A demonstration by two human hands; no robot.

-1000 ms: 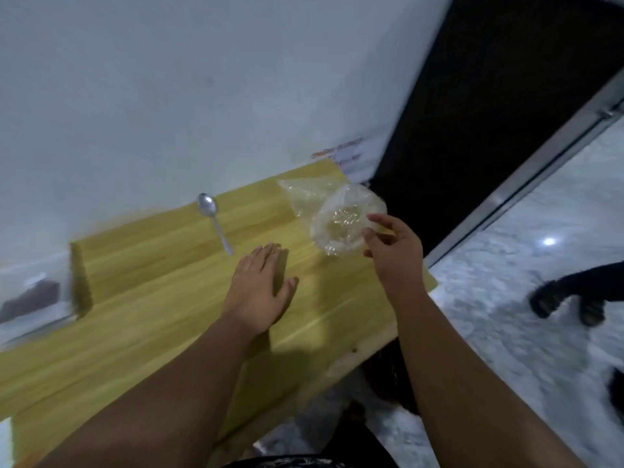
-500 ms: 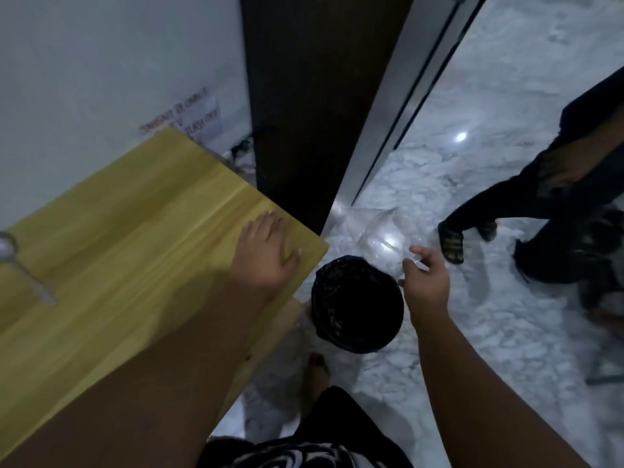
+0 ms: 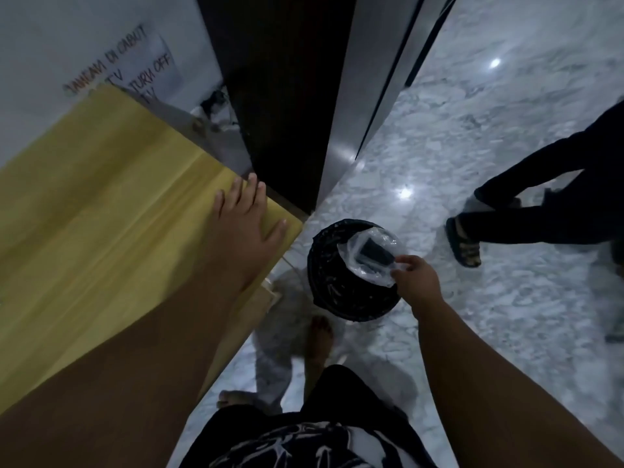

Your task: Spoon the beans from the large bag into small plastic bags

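My right hand (image 3: 417,280) pinches a clear small plastic bag (image 3: 369,255) by its edge and holds it over the mouth of a black-lined bin (image 3: 337,292) on the floor. The bag looks limp, and I cannot tell whether anything is inside it. My left hand (image 3: 248,228) lies flat with straight fingers on the right corner of the yellow wooden table (image 3: 101,204). No spoon or large bag of beans is in view.
A dark door (image 3: 280,96) and a metal frame (image 3: 364,106) stand just beyond the table corner. Another person's dark-trousered legs and sandal (image 3: 464,246) are on the marble floor to the right. My bare feet (image 3: 319,339) stand beside the bin.
My view swung right from the table to the floor. My right hand carried the plastic bag off the table and lowered it over the bin. The left hand stayed flat on the table.
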